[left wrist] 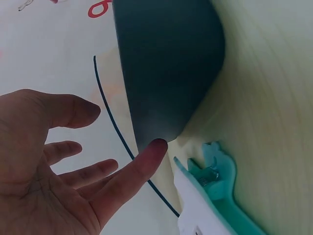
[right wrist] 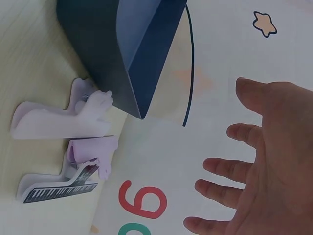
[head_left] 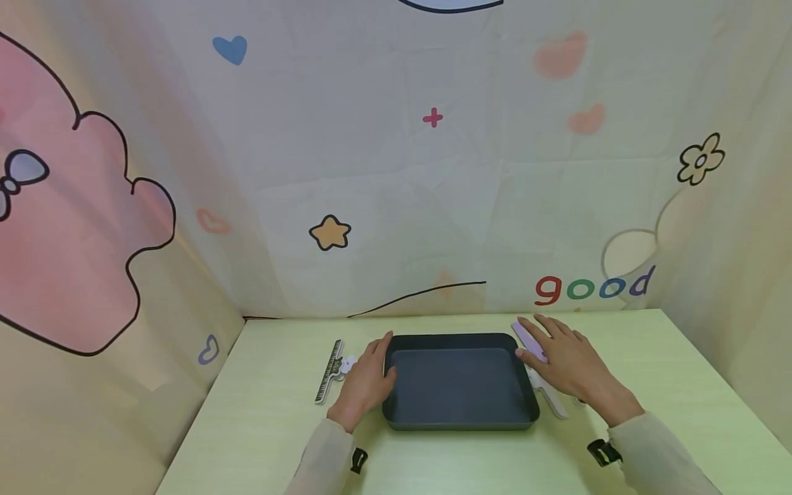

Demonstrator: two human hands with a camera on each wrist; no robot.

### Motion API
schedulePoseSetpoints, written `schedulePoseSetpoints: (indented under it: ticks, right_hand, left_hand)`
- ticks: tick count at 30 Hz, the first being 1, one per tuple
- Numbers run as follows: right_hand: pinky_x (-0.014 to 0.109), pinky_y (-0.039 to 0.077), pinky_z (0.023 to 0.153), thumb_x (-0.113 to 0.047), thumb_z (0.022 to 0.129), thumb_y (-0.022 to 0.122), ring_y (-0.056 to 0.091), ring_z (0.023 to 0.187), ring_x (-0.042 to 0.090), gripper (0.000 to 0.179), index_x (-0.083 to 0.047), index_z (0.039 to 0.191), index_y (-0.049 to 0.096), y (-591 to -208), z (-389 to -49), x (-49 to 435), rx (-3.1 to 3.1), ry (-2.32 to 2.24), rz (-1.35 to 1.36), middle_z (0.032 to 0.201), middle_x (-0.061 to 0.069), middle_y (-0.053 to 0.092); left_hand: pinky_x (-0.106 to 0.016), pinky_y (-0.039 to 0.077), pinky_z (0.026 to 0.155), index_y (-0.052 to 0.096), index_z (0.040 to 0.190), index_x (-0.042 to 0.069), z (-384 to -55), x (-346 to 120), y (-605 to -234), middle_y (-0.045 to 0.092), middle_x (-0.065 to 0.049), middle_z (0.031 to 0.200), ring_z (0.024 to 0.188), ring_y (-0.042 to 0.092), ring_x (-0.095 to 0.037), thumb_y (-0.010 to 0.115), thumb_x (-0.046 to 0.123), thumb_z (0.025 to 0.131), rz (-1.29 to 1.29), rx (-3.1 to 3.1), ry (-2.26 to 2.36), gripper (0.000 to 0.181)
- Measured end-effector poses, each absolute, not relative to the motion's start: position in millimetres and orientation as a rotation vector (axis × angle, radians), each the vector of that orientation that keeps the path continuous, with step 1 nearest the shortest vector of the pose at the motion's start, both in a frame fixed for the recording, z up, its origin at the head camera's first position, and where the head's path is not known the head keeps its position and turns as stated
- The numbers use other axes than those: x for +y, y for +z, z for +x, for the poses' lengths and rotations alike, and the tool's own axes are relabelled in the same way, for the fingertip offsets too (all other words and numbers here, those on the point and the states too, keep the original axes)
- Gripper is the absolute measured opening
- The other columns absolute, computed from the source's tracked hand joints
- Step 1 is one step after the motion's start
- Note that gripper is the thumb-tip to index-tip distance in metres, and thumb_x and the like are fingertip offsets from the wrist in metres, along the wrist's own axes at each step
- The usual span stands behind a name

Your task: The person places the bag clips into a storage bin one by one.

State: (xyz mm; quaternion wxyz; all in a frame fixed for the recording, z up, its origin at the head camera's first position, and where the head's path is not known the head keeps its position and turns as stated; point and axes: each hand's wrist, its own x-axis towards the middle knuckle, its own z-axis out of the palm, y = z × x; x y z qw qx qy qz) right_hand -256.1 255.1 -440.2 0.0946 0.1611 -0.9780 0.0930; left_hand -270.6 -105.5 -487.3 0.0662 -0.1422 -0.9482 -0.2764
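Note:
A dark grey rectangular tray (head_left: 460, 385) lies in the middle of the table. My left hand (head_left: 366, 378) is at its left side, fingers extended; in the left wrist view a fingertip overlaps the tray's corner (left wrist: 156, 132). Over the right side hovers my right hand (head_left: 566, 361), fingers spread and holding nothing. Below that hand are a purple clip (head_left: 528, 339) and a white clip (head_left: 551, 399). The right wrist view shows a clip with a piano-key pattern (right wrist: 61, 191) there too. Left of the tray sits another piano-key clip (head_left: 328, 375).
Close to the left hand lies a teal and white clip (left wrist: 220, 191), partly cut off by the frame. A printed cloth (head_left: 396, 172) with hearts, a star and the word "good" hangs behind the pale table (head_left: 266, 426) and along both sides.

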Motion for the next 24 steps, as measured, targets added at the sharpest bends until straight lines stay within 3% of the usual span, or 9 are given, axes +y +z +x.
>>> schedulePoseSetpoints:
  ticks: [3,9,17,24]
  right_hand:
    - [0.071,0.033,0.105,-0.047,0.099,0.052,0.039,0.135,0.050,0.065,-0.013,0.152,0.036,-441,-255,258,-2.900,0.268,0.470,0.152,0.024,0.039]
    - [0.070,0.041,0.098,-0.041,0.097,0.056,0.043,0.131,0.051,0.062,-0.011,0.150,0.040,-442,-254,266,-2.897,0.259,0.447,0.149,0.025,0.042]
    - [0.067,0.047,0.091,-0.036,0.095,0.061,0.046,0.127,0.051,0.062,-0.008,0.147,0.044,-448,-256,284,-2.922,0.224,0.410,0.145,0.028,0.045]
    - [0.070,0.047,0.090,-0.037,0.093,0.063,0.044,0.127,0.053,0.064,-0.006,0.146,0.044,-451,-257,295,-2.983,0.244,0.353,0.144,0.030,0.044]
  left_hand:
    - [-0.033,0.045,0.053,0.035,0.152,0.011,-271,-106,-491,0.048,-0.021,0.144,0.071,0.061,-0.027,0.060,0.010,0.092,-0.423,-2.862,-0.876,0.066]
    - [-0.047,0.054,0.077,0.038,0.150,0.008,-270,-106,-495,0.053,-0.023,0.138,0.098,0.064,-0.038,0.060,0.007,0.089,-0.432,-2.853,-0.915,0.065]
    - [-0.050,0.054,0.087,0.040,0.148,0.005,-272,-107,-500,0.056,-0.024,0.134,0.107,0.063,-0.039,0.059,0.001,0.083,-0.442,-2.823,-0.950,0.069]
    - [-0.046,0.052,0.086,0.041,0.148,0.005,-272,-108,-504,0.053,-0.024,0.137,0.115,0.059,-0.039,0.055,-0.004,0.081,-0.413,-2.836,-0.994,0.068]
